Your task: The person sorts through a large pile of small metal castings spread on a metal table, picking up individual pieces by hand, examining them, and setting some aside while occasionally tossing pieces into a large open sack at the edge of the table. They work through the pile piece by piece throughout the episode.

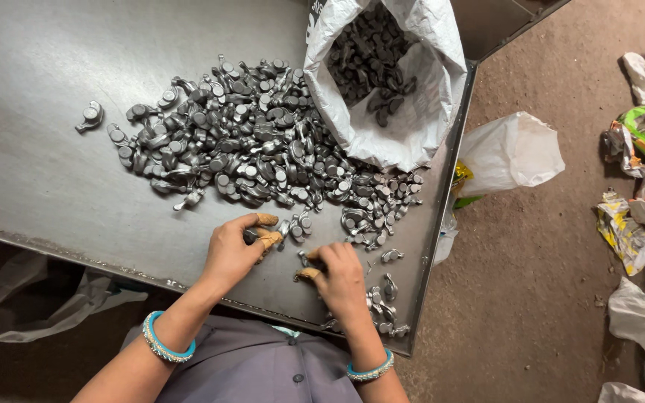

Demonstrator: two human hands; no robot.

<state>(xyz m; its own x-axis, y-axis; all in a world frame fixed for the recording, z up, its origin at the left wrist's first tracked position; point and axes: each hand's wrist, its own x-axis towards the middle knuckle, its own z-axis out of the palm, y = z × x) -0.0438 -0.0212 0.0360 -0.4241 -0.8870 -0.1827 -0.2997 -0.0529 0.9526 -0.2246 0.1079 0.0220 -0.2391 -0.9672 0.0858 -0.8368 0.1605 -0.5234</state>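
Nearest, right hand (341,280) pinched one small grey forged metal piece (309,259) off the grey steel table (39,172); left hand (234,250), fingertips taped, gripped another. Beyond, heaped pieces (248,134) within easy reach, spilled from tipped white woven sack (412,112).

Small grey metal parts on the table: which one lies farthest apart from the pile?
The lone grey metal part at far left, separated from the main pile by bare metal table.

White woven sack (412,127) on the metal table (39,149), plastic bags (513,153) and wrappers (621,231) on dirt floor (531,298)
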